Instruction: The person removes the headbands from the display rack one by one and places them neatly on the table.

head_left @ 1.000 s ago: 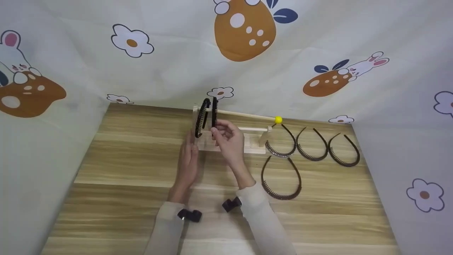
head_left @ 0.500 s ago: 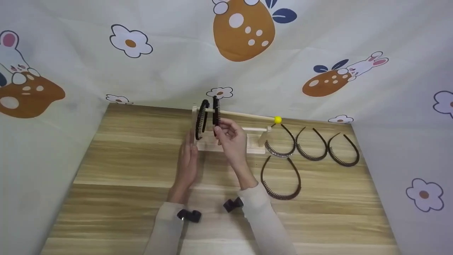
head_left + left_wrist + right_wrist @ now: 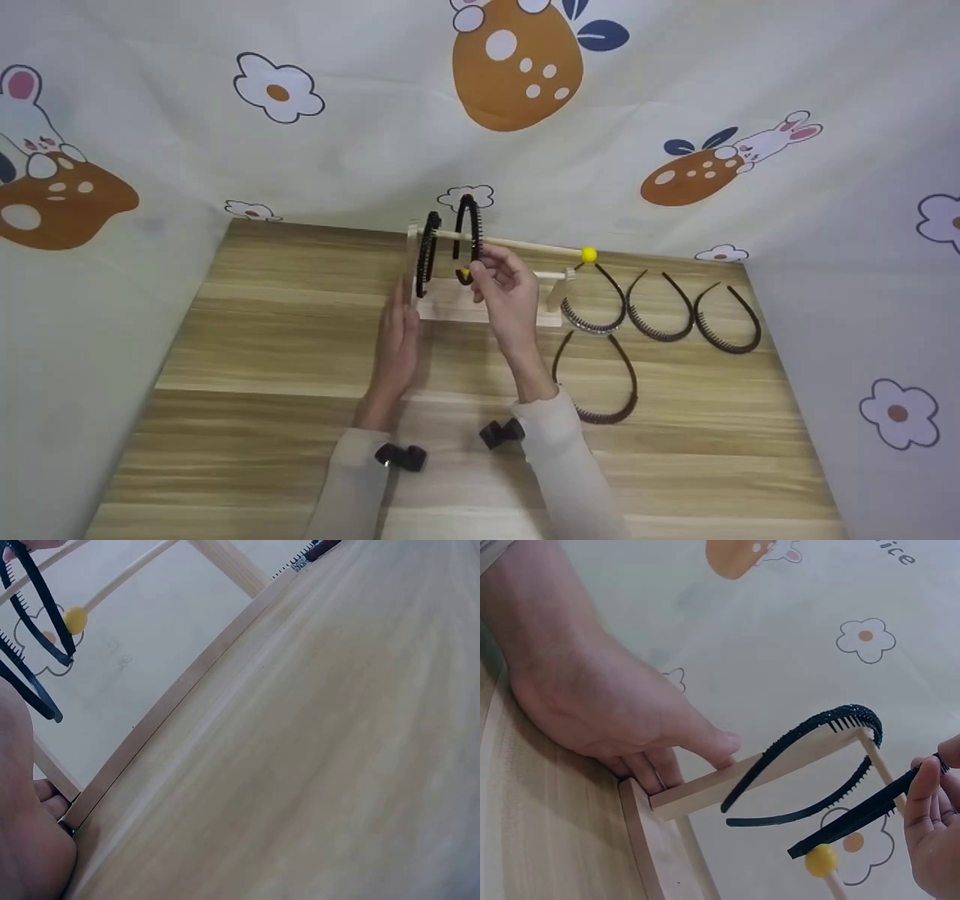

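My right hand (image 3: 511, 301) pinches a black toothed headband (image 3: 478, 221) between thumb and fingers. The headband arches over the upper rod (image 3: 517, 243) of a wooden rack, its lower end beside the yellow ball (image 3: 822, 860) of the lower rod. Another black headband, studded and toothed (image 3: 802, 736), hangs on the upper rod close to the rack's left upright (image 3: 757, 776). My left hand (image 3: 396, 349) lies against the outer side of that upright, fingers extended, and rests low by the base (image 3: 172, 696). Its fingertips are partly hidden behind the wood in the right wrist view.
Right of the rack lie several dark headbands, among them a glittery one (image 3: 596, 328), two plain ones (image 3: 664, 336) and a lower one (image 3: 634, 390). A yellow ball (image 3: 589, 255) caps the upper rod's right end. A printed cloth (image 3: 360, 150) hangs behind the wooden table (image 3: 255, 330).
My right hand has moved a little to the right along the upper rod with the headband, which has turned so its arch shows wider. My left hand has stayed against the upright.
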A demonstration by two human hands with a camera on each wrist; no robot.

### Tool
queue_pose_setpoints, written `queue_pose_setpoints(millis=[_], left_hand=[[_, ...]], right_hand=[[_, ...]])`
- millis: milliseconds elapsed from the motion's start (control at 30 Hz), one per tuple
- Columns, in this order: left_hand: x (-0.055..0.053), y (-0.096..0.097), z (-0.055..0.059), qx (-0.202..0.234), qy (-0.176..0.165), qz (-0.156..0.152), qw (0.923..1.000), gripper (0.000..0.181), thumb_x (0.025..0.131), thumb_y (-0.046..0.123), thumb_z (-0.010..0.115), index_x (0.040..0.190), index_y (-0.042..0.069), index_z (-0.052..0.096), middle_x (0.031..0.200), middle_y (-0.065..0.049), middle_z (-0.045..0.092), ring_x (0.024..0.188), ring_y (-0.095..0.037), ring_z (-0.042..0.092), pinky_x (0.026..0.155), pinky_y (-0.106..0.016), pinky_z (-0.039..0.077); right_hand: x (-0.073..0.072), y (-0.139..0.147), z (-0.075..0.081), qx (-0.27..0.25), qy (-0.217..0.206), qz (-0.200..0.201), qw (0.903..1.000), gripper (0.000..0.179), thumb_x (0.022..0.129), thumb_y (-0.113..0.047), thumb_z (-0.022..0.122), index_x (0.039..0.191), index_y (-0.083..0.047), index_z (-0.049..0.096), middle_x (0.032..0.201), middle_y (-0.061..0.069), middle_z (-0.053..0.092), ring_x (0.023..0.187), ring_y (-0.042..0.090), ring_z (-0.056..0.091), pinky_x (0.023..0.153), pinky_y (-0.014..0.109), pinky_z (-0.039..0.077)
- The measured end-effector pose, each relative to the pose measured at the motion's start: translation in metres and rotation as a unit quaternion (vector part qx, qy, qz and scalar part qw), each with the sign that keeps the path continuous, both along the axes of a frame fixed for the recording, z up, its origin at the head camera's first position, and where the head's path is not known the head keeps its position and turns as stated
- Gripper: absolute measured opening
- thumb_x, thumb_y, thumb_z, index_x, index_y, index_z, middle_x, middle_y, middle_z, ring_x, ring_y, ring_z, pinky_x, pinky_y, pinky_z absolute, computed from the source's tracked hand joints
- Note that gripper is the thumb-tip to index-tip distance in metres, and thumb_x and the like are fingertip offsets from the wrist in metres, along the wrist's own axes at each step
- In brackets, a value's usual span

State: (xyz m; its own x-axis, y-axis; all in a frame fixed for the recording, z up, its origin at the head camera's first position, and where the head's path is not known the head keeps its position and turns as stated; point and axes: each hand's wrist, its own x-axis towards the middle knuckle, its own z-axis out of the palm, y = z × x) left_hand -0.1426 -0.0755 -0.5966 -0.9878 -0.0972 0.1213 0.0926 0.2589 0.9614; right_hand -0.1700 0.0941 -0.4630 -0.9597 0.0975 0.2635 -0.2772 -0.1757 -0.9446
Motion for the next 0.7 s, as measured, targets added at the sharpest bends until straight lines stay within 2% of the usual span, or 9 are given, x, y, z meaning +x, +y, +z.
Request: queue_pose_setpoints(millis=[100,167,300,400,467,533,700], left_hand=[[0.000,0.000,0.000,0.000,0.000,0.001,1.0000,0.081,0.117,0.066,0.028,0.179,0.017,0.016,0.183,-0.021,0.018,0.157,-0.053,0.037,0.122,-0.086,0.024],[0.000,0.000,0.000,-0.001,0.002,0.001,1.0000,0.081,0.117,0.066,0.027,0.179,0.016,0.016,0.183,-0.022,0.018,0.159,-0.054,0.034,0.122,-0.087,0.023],[0.000,0.000,0.001,-0.002,0.004,0.002,1.0000,0.078,0.118,0.063,0.028,0.180,0.017,0.015,0.182,-0.022,0.020,0.155,-0.053,0.039,0.120,-0.086,0.029],[0.000,0.001,0.002,0.002,0.004,0.000,1.0000,0.074,0.119,0.059,0.029,0.180,0.019,0.015,0.182,-0.021,0.023,0.151,-0.051,0.045,0.118,-0.083,0.034],[-0.001,0.001,0.001,0.004,0.005,0.001,1.0000,0.072,0.120,0.057,0.029,0.180,0.020,0.016,0.182,-0.021,0.024,0.154,-0.051,0.042,0.119,-0.084,0.032],[-0.002,0.000,0.001,0.004,0.008,0.000,1.0000,0.071,0.120,0.056,0.029,0.180,0.019,0.015,0.180,-0.022,0.027,0.151,-0.050,0.045,0.118,-0.083,0.035],[-0.001,0.000,0.000,0.000,0.009,0.002,1.0000,0.072,0.120,0.056,0.028,0.180,0.018,0.016,0.182,-0.021,0.023,0.160,-0.051,0.033,0.122,-0.084,0.025]], right_hand=[[0.002,0.002,0.003,-0.008,0.005,0.001,1.0000,0.022,0.101,0.009,0.070,0.123,0.013,0.070,0.098,0.017,0.074,0.071,0.017,0.063,0.060,0.021,0.055],[0.003,0.003,0.006,-0.014,0.006,0.002,0.9999,0.021,0.101,0.007,0.070,0.122,0.012,0.071,0.098,0.015,0.074,0.071,0.015,0.063,0.060,0.021,0.055],[0.005,0.004,0.011,-0.022,0.010,0.005,0.9997,0.022,0.100,0.006,0.071,0.121,0.011,0.071,0.096,0.006,0.074,0.071,0.014,0.063,0.060,0.023,0.056],[0.006,0.006,0.014,-0.028,0.020,0.005,0.9994,0.022,0.100,0.007,0.071,0.121,0.012,0.070,0.096,0.007,0.075,0.071,0.015,0.063,0.060,0.022,0.056],[0.007,0.007,0.016,-0.032,0.027,0.006,0.9991,0.022,0.100,0.007,0.071,0.121,0.012,0.071,0.096,0.008,0.075,0.071,0.015,0.062,0.060,0.021,0.055],[0.008,0.009,0.018,-0.034,0.033,0.007,0.9989,0.021,0.100,0.007,0.070,0.120,0.011,0.071,0.096,0.009,0.076,0.071,0.017,0.062,0.060,0.021,0.055],[0.009,0.013,0.020,-0.033,0.037,0.009,0.9987,0.022,0.100,0.006,0.070,0.121,0.011,0.070,0.096,0.003,0.079,0.070,0.017,0.061,0.060,0.021,0.054]])
